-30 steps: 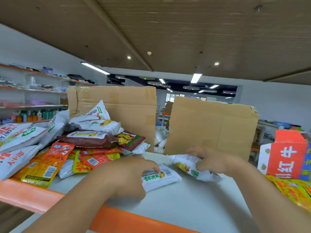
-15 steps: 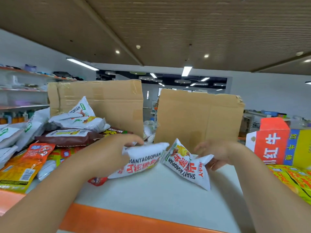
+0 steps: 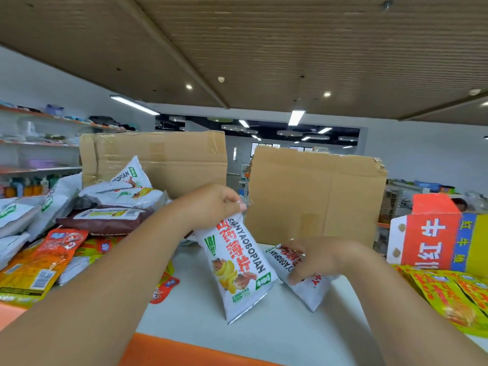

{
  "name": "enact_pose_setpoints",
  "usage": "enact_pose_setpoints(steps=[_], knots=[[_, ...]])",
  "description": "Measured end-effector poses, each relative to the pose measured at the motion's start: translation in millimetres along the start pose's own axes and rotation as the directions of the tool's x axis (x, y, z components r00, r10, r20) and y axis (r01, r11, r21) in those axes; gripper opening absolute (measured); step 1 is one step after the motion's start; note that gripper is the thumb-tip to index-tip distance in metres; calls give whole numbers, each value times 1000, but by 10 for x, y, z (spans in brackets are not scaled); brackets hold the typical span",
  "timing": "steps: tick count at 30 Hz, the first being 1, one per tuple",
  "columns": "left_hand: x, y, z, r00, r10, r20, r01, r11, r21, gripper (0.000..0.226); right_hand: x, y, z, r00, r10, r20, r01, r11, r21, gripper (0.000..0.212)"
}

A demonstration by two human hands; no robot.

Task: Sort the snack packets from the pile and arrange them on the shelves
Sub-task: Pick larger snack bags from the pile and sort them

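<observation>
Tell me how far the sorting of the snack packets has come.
Little looks done: only some yellow packets lie grouped at the right. In hand: the left hand pinches one white packet by its top; the right hand grips a second packet. Left: the big mixed pile on the left.

Left hand (image 3: pixel 211 207) pinching white packet (image 3: pixel 237 268) upright, right hand (image 3: pixel 317 260) gripping second packet (image 3: pixel 309 289) — on shelf (image 3: pixel 277 336).
</observation>
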State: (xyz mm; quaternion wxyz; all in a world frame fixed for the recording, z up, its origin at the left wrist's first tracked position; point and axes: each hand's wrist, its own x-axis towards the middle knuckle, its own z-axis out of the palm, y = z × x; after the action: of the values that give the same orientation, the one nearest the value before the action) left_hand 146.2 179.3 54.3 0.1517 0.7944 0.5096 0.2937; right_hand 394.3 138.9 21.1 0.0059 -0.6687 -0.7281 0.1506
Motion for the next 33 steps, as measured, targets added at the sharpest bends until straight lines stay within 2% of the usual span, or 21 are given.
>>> enact_pose_setpoints(steps=[2,4,9,12,14,17,20,23,25,28,33], knots=[[95,-57,206,1000,-6,14,6,1000,20,21,37,-1,31,1000,-6,-1,6,999,-51,77],[144,-116,374,999,-25,33,22,996,83,25,60,9,25,1000,-8,17,9,999,-31,88],[-16,-25,531,970,-95,224,-7,909,417,42,107,166,-11,1000,8,8,-9,999,50,99],[-109,101,648,906,-115,407,-57,920,387,38,157,136,49,999,35,33,-33,998,-49,93],[-106,137,686,889,-92,449,-74,938,338,40,205,80,100,997,67,35,-63,992,-106,95],[-105,144,705,908,-39,418,-82,960,268,39,271,42,142,995,84,44,-78,988,-133,103],[-116,102,725,943,5,334,-92,965,246,16,245,58,128,996,67,59,-65,997,-43,101],[-119,23,689,959,-51,279,-55,932,359,54,192,112,112,999,41,-33,-38,996,75,95],[-123,-8,641,958,-84,275,-34,917,397,67,139,121,65,995,46,-94,-43,998,35,87],[-112,-27,597,944,-85,318,-34,935,352,66,73,128,-39,993,8,-114,-26,988,-155,73],[-95,-21,589,942,-60,331,-57,941,334,62,68,184,-96,984,49,-172,-86,973,-216,70]])
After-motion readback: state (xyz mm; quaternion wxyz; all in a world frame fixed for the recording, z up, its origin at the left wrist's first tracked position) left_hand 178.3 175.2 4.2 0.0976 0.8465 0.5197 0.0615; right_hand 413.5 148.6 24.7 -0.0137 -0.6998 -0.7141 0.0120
